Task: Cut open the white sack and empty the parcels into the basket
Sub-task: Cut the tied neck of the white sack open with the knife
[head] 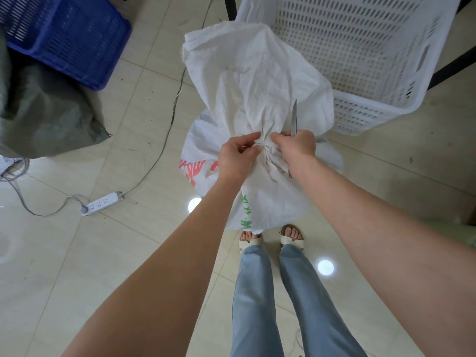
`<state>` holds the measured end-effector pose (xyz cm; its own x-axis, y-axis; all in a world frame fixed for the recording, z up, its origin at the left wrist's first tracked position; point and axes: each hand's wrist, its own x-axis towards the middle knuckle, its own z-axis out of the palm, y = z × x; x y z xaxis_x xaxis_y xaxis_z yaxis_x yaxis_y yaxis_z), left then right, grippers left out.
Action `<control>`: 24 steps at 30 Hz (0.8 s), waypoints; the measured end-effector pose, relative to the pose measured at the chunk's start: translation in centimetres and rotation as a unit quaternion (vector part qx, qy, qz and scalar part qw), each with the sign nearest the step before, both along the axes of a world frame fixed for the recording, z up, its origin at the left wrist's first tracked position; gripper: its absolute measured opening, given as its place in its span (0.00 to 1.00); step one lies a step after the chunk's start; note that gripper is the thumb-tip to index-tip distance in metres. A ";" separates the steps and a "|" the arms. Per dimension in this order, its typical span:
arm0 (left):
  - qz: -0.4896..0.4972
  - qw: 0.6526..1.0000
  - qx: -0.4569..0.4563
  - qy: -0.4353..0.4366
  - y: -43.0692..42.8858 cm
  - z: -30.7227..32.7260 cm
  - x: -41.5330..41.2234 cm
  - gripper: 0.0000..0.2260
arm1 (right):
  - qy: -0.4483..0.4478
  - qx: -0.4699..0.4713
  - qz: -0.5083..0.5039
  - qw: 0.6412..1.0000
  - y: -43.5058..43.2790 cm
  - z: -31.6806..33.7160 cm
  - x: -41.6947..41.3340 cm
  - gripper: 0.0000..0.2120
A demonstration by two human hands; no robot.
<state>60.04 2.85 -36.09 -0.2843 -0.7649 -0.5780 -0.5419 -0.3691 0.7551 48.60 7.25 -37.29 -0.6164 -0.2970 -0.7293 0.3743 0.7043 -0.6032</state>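
A white woven sack (257, 81) with red and green print stands on the floor in front of my feet, its neck gathered and tied. My left hand (235, 157) pinches the gathered neck from the left. My right hand (296, 146) grips the neck from the right and also holds a pair of scissors (294, 119), blades closed and pointing up and away. The white perforated basket (365, 104) stands just behind and to the right of the sack, empty as far as I can see. No parcels are visible; the sack hides them.
A blue crate (69, 39) sits at the far left, with a grey-green sack (38, 112) slumped in front of it. A white power strip (101, 203) and its cable (164, 135) lie on the tiled floor to the left. Dark table legs (453, 68) stand behind the basket.
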 end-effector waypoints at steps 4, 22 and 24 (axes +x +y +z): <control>-0.036 0.999 0.022 0.012 0.1 -0.1 0.1 0.18 | -0.062 0.002 -0.045 0.997 -0.3 -0.2 -0.4 0.08; -0.051 0.987 -0.105 -0.113 1.0 0.4 -0.7 0.14 | 0.208 -0.041 0.207 0.955 5.9 2.2 3.1 0.14; -0.019 0.989 -0.094 -0.108 0.9 0.3 -0.8 0.12 | 0.181 -0.053 0.210 0.959 6.0 2.2 3.3 0.13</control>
